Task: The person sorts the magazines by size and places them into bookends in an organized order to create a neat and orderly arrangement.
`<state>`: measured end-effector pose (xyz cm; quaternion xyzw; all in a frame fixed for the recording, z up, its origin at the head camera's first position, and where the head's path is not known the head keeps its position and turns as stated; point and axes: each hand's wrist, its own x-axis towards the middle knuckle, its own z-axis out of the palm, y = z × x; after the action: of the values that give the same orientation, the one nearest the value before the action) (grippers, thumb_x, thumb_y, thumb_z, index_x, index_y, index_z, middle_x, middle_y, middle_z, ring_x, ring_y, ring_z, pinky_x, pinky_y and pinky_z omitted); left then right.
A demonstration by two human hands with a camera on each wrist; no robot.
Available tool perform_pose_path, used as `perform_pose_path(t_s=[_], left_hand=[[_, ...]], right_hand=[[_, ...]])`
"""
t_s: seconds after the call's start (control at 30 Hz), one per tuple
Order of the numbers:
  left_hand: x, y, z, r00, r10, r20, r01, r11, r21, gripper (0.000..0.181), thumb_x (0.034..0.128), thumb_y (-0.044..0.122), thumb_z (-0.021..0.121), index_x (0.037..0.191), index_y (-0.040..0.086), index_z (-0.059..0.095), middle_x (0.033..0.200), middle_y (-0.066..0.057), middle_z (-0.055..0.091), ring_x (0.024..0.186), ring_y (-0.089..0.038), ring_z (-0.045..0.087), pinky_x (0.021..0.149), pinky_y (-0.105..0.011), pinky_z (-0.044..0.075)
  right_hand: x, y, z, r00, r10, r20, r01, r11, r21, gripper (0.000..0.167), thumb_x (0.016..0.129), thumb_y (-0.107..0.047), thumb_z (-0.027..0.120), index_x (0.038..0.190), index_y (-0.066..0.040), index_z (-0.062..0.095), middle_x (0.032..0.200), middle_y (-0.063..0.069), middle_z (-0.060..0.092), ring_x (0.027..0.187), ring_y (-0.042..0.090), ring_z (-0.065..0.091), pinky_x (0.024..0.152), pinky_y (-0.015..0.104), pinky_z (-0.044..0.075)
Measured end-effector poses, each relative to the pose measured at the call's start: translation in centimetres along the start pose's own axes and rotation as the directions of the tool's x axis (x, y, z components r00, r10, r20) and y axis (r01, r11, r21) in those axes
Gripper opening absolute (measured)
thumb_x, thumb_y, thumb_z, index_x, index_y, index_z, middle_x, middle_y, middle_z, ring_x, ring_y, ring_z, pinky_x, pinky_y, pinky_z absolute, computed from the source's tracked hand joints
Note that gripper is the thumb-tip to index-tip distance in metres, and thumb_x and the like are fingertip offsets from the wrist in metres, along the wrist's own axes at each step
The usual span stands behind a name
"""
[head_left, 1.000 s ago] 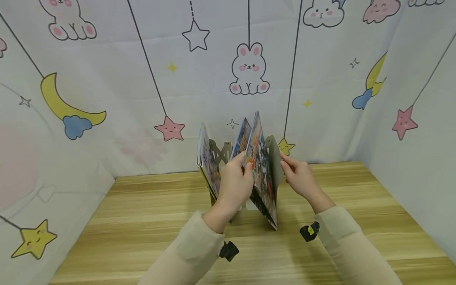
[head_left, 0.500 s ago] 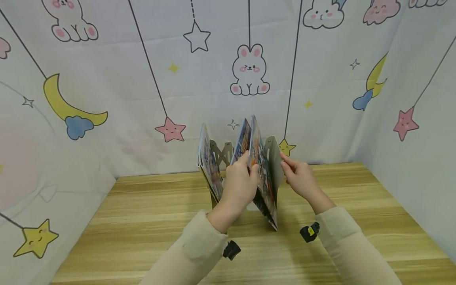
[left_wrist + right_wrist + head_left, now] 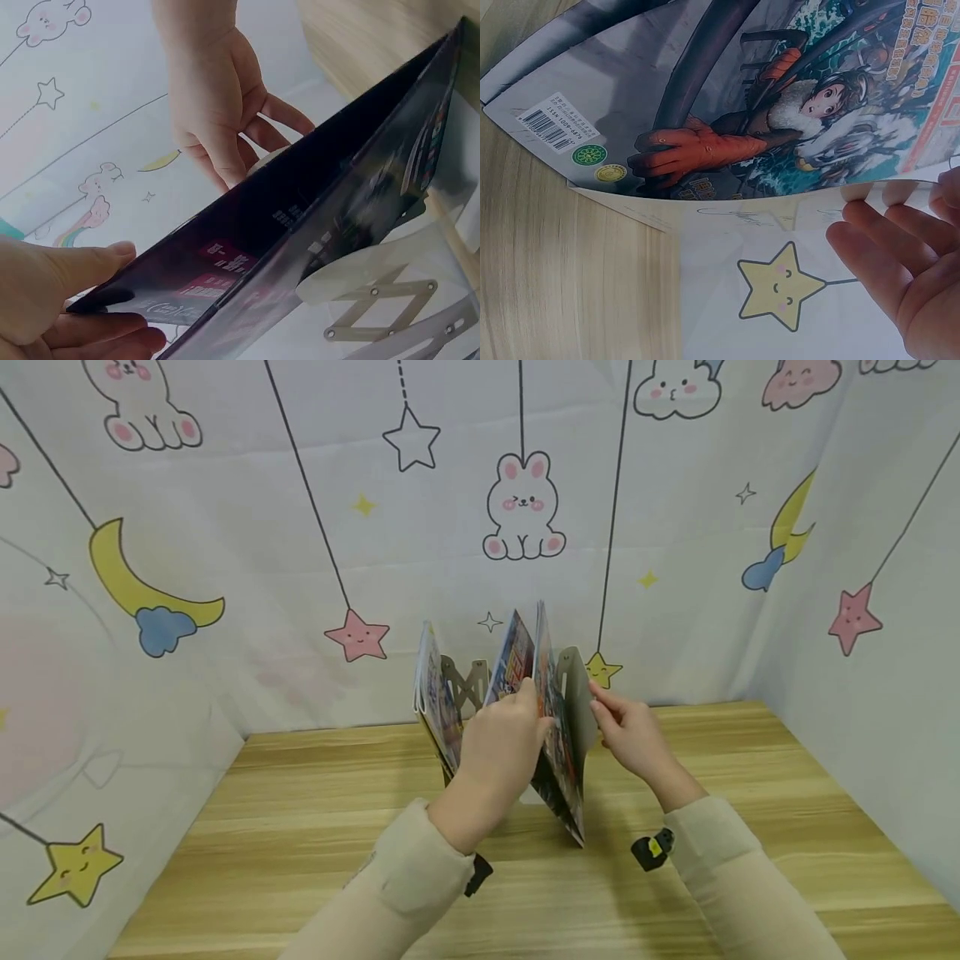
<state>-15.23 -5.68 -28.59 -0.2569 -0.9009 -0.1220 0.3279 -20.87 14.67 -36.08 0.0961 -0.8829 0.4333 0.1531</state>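
My left hand grips the near edge of a glossy magazine that leans in an expanding metal bookend. In the left wrist view my left thumb lies on one side of the dark-backed magazine and the fingers on the other. A second magazine stands just left, partly behind that hand. My right hand pinches the bookend's right end plate between thumb and fingers. Close to it, the right wrist view shows a magazine's illustrated cover with a barcode.
Several thin magazines lean at the bookend's left end. All stand on a wood-grain table. A white cloth backdrop with cartoon prints encloses the back and sides. Black wrist cameras hang below the sleeves.
My left hand has shifted slightly right and turned its back further up. The gripped magazine swung left, then back right, and more of the second magazine's cover shows. My right hand stays put.
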Motion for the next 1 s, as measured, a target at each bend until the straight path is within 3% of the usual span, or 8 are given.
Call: perform_pose_path(t_s=[0.13,0.3,0.4,0.5,0.6,0.8,1.0], left_hand=[[0.1,0.0,-0.1,0.995,0.084,-0.048,-0.076,0.987,0.144,0.050,0.0850,0.035,0.070,0.119,-0.001,0.063,0.089,-0.007,0.073,0.072,-0.019,0.069,0.051,-0.025,0.055],[0.3,0.1,0.1,0.980,0.177,-0.086,-0.144,0.943,0.299,0.053,0.0806,0.043,0.072,0.114,0.002,0.068,0.088,-0.005,0.073,0.078,-0.018,0.067,0.053,-0.022,0.055],[0.5,0.0,0.0,0.972,0.216,-0.091,-0.173,0.923,0.344,0.054,0.0793,0.046,0.072,0.113,0.004,0.069,0.092,-0.005,0.073,0.082,-0.018,0.067,0.058,-0.022,0.057],[0.6,0.0,-0.2,0.968,0.243,-0.056,-0.207,0.908,0.364,0.055,0.0806,0.048,0.070,0.114,0.004,0.068,0.099,-0.006,0.072,0.091,-0.020,0.066,0.071,-0.024,0.058],[0.7,-0.2,-0.7,0.969,0.246,0.022,-0.237,0.900,0.365,0.055,0.0835,0.047,0.067,0.118,0.004,0.066,0.112,-0.009,0.069,0.104,-0.022,0.063,0.086,-0.031,0.056],[0.6,-1.0,-1.4,0.966,0.207,0.152,-0.245,0.922,0.298,0.055,0.0866,0.043,0.065,0.126,0.005,0.060,0.131,-0.012,0.059,0.124,-0.027,0.053,0.104,-0.047,0.043],[0.2,-1.9,-1.4,0.971,0.202,0.126,-0.230,0.934,0.273,0.055,0.0850,0.040,0.068,0.123,0.001,0.060,0.129,-0.015,0.060,0.121,-0.028,0.056,0.103,-0.045,0.045]], right_hand=[[0.0,-0.1,0.0,1.000,-0.009,-0.004,0.009,1.000,0.001,0.043,0.102,-0.025,0.044,0.142,-0.010,0.042,0.125,0.021,0.060,0.058,0.014,0.050,0.056,0.023,0.053],[0.1,-0.1,0.0,1.000,-0.011,-0.006,0.011,1.000,0.002,0.043,0.101,-0.023,0.044,0.142,-0.009,0.043,0.120,0.022,0.062,0.061,0.016,0.051,0.056,0.023,0.053],[0.0,-0.1,0.1,1.000,-0.004,-0.005,0.004,1.000,0.003,0.043,0.101,-0.024,0.044,0.142,-0.010,0.043,0.122,0.022,0.061,0.063,0.017,0.052,0.057,0.024,0.055],[0.0,0.0,0.1,1.000,0.002,-0.002,-0.002,1.000,0.009,0.044,0.101,-0.025,0.044,0.142,-0.010,0.042,0.124,0.022,0.060,0.065,0.017,0.053,0.059,0.025,0.056],[0.0,0.1,0.1,1.000,0.002,0.001,-0.002,1.000,0.014,0.044,0.101,-0.025,0.044,0.143,-0.010,0.042,0.125,0.022,0.060,0.066,0.017,0.053,0.059,0.025,0.056],[-0.1,0.2,0.1,1.000,-0.006,0.008,0.005,1.000,0.016,0.045,0.102,-0.026,0.043,0.143,-0.010,0.041,0.127,0.020,0.059,0.064,0.016,0.052,0.058,0.024,0.054],[0.0,0.3,0.2,1.000,-0.013,0.010,0.013,1.000,0.015,0.045,0.102,-0.027,0.043,0.143,-0.010,0.041,0.129,0.021,0.058,0.057,0.013,0.048,0.058,0.024,0.054]])
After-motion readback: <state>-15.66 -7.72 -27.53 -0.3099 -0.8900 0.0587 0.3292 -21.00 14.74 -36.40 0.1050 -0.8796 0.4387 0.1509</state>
